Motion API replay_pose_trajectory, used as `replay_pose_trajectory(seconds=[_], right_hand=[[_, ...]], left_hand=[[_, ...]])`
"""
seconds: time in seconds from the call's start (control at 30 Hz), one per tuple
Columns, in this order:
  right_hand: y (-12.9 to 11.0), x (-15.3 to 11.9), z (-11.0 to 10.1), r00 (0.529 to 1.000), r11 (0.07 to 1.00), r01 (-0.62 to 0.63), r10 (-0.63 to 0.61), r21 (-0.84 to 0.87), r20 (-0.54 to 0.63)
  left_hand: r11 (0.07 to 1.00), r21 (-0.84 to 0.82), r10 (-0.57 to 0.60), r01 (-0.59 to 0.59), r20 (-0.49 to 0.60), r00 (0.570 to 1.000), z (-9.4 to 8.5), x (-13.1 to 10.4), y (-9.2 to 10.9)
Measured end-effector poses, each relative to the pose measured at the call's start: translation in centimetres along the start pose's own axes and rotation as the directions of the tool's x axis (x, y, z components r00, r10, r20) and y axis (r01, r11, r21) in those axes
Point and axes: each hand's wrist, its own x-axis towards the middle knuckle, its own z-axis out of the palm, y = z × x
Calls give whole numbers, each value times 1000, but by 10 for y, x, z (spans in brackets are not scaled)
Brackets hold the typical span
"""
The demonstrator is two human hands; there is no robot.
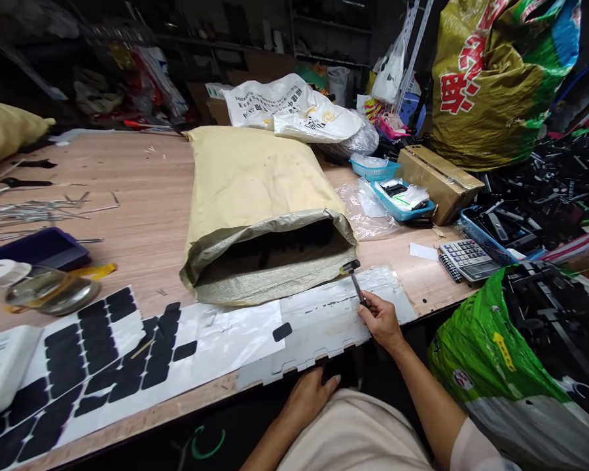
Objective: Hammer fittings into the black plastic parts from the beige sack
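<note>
My right hand [383, 320] is closed round the handle of a small hammer [357, 282], whose head points away from me over a worn white board [319, 314] at the table's front edge. Below that edge, near my lap, is my left hand [310, 394]; its thumb shows, but the fingers are partly hidden under the edge. Beyond the board lies a large beige sack [260, 176] with its dark mouth towards me. Rounded black pads [282, 332] rest on white sheets [226, 337] to the left.
Metal rods [44, 212], a dark blue tray [44, 248], and a glass jar [53, 288] are at left. Blue baskets [375, 169], a cardboard box [436, 183] and a calculator [471, 258] stand right. A green sack [476, 333] of black parts is beside my right arm.
</note>
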Motion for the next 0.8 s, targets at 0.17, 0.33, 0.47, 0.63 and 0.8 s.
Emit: replay_pose_trajectory(seconds=[0.17,0.33,0.47,0.63,0.8], right_hand=[[-3,-1,0,1000,1000,23,-23,-1,1],[-5,-2,1,999,999,39,-39,-20,8],[-3,-2,1,999,999,45,-45,-17,17],[-2,0,1,999,998,52,-51,-28,16],[-3,0,2,999,999,45,-45,-27,6]], left_hand=[[994,-9,112,-112,192,975,-34,-16,23],[948,-242,178,-205,-131,975,-101,13,56],[997,-22,25,-76,-820,572,-166,78,52],[956,-101,-215,277,-882,419,-212,123,28],[967,-75,-187,244,-859,476,-201,102,16]])
